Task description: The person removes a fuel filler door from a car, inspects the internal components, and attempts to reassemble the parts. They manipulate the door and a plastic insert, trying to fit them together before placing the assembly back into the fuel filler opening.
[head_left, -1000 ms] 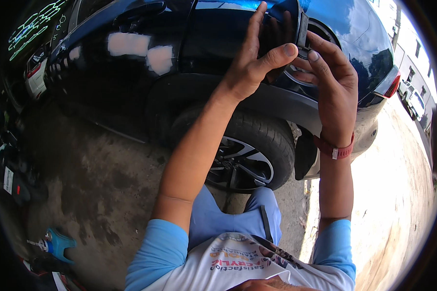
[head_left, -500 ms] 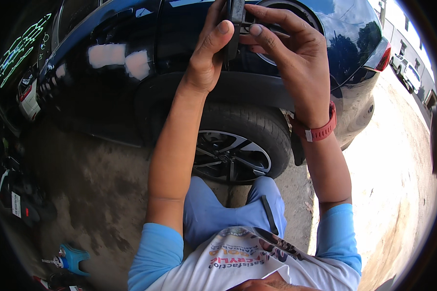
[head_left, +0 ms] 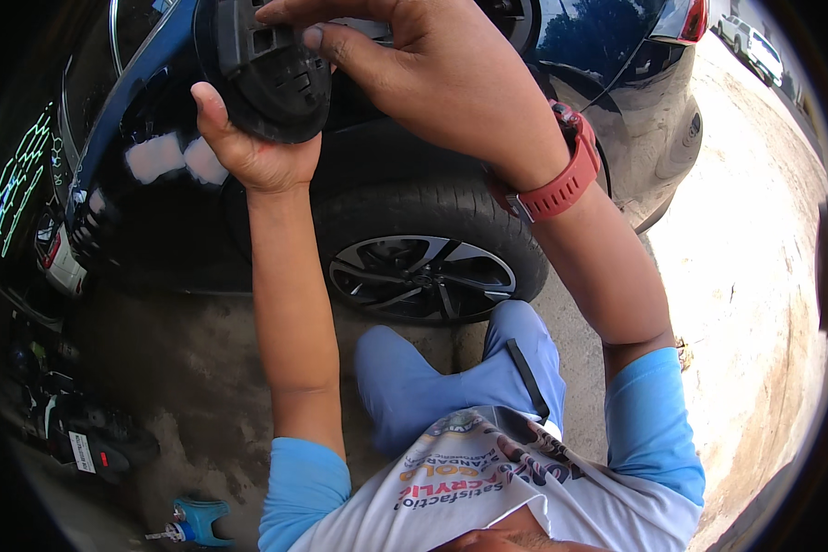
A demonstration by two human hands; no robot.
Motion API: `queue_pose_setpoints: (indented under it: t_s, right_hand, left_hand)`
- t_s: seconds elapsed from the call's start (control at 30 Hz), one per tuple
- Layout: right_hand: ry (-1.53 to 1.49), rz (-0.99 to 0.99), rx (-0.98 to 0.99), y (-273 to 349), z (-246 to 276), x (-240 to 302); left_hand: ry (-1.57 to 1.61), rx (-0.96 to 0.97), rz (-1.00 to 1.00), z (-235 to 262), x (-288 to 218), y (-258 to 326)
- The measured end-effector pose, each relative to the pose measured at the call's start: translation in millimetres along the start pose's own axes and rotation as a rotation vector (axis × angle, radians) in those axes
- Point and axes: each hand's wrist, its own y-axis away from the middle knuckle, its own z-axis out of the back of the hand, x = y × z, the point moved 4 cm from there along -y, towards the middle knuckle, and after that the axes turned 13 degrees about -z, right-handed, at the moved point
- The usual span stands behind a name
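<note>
A black round-ended plastic part [head_left: 290,106] is held in the left hand [head_left: 269,161] beside the glossy dark-blue car [head_left: 580,41], apparently so its recessed face is presented to the right hand [head_left: 437,74], whose fingertips are narrowly spaced at it, though whether they grip cannot be told.

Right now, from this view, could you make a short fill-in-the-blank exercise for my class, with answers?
The black part lies over the palm of the ____ hand.
The wrist strap by the right hand is coloured ____.
The spoked wheel rim sits inside a rubber ____.
The shirt sleeves are light ____.

Missing words: left; red; tire; blue.
</note>
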Motion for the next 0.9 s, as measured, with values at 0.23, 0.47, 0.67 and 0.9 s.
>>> queue_pose_setpoints:
  t_s: [0.23, 0.47, 0.67, 0.9]
  right_hand:
    - [0.113, -0.018, -0.13, -6.7, -1.1, -36.8]
    - [0.031, -0.017, -0.156, -3.6, -3.1, -45.4]
    - [0.056, 0.085, -0.158, -6.2, -4.2, -53.2]
    - [0.06, 0.072, -0.159, -6.7, -0.7, -52.1]
  left_hand:
    - [-0.176, 0.009, -0.02, -5.5, 1.7, -6.8]
    - [-0.211, -0.02, -0.037, -11.9, -1.5, 4.9]
    - [-0.189, -0.025, -0.026, -7.6, -0.5, 3.8]
    - [-0.317, -0.004, -0.071, -19.4, 0.6, 0.9]
